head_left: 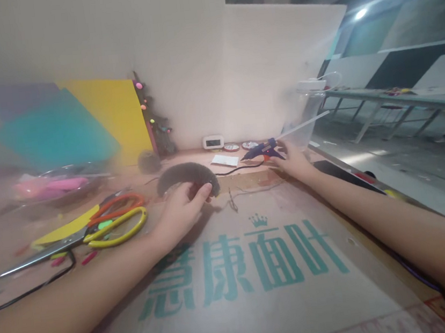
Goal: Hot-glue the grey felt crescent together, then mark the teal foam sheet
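My left hand (187, 208) is closed on a grey, fuzzy-looking curved piece (185, 175), thumb along its right end. The piece arches above the sheet with the large green characters. Farther right, my right hand (295, 162) has its fingers around the handle of a dark blue hot glue gun (261, 151) with an orange trigger. A long translucent glue stick (302, 124) sticks out of the gun's back, and the nozzle points left. A black cord runs left from the gun along the table.
Large scissors (117, 231) with orange and yellow handles lie at the left. Behind them is a clear bowl (32, 199) with pink material. A small white digital clock (213, 142) and a white card (225, 160) are at the back. A clear plastic container (305, 113) stands behind my right hand.
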{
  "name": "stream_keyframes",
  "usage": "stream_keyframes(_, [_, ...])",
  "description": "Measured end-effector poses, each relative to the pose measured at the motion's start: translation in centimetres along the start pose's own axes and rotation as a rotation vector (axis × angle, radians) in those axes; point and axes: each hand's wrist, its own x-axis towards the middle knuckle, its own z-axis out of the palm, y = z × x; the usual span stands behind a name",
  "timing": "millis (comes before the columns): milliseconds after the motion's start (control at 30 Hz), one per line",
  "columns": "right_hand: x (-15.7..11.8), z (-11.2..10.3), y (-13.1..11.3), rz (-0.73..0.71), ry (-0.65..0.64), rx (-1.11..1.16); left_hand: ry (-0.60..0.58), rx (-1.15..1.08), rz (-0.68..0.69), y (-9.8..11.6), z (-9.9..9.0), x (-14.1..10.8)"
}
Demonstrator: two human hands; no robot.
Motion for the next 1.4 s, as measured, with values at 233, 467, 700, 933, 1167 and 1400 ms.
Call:
stream_keyframes(233, [-0.5,0.0,-0.3,-0.034,-0.071,-0.052,-0.011,0.016,-0.022,0.1,-0.1,-0.2])
stream_keyframes(467, [-0.7,-1.1,-2.4,0.114,0.079,-0.039,0.019,-0.024,-0.053,0.2,0.1,0.0])
stream_keyframes(700, [-4.5,-1.3,-9.4,0.044,0.004,0.212,0.061,-0.069,-0.012,0.5,-0.3,0.1])
stream_keyframes(933, [-8.4,-1.0,-13.1,-0.040,-0.185,0.218,0.149,-0.105,-0.057,-0.2,-0.2,0.6])
stream_keyframes(1167, [-8.9,-0.9,-12.6,-0.011,-0.238,0.185,0.175,-0.163,-0.043,-0.9,-0.2,0.9])
stream_keyframes(1400, [-8.6,-0.8,-12.6,0.013,-0.249,0.172,0.158,-0.158,-0.039,-0.3,-0.2,0.6])
